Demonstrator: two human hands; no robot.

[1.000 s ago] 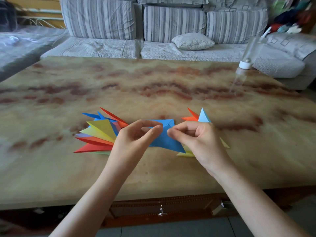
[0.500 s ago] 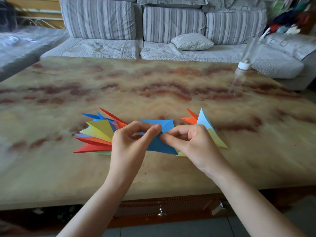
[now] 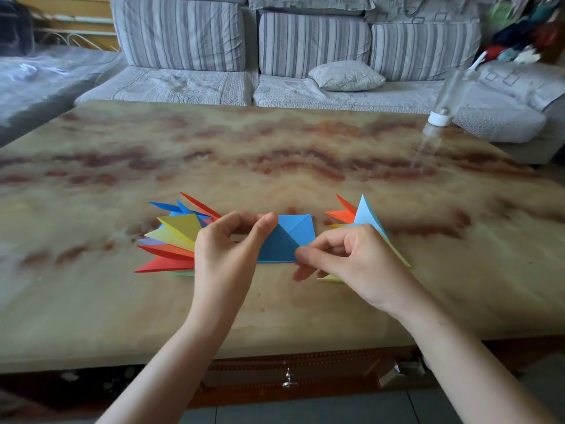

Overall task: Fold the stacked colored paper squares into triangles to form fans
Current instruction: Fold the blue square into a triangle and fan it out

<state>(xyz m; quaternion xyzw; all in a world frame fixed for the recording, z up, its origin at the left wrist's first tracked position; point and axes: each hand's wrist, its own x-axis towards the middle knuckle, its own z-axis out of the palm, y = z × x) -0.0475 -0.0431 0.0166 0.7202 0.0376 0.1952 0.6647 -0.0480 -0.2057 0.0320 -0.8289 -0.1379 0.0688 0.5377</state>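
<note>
Blue sheet lies at table centre, between both hands, creased along diagonals and partly folded. Left hand pinches its 9 o'clock corner, thumb and forefinger closed on the paper. Right hand pinches its 5 o'clock corner, fingers curled shut on the edge.

Left fan, at 9 o'clock of the sheet, shows many folded triangles in red, yellow, blue and orange, spread out and partly hidden by the left hand. Right pile, at 3 o'clock, shows only a few pieces: pale blue, orange, yellow; the rest is hidden behind the right hand.

Judgement: task well advanced. One fan appears largely built; the blue sheet is mid-fold; the right pile looks smaller. Whether unfolded squares remain cannot be told.
</note>
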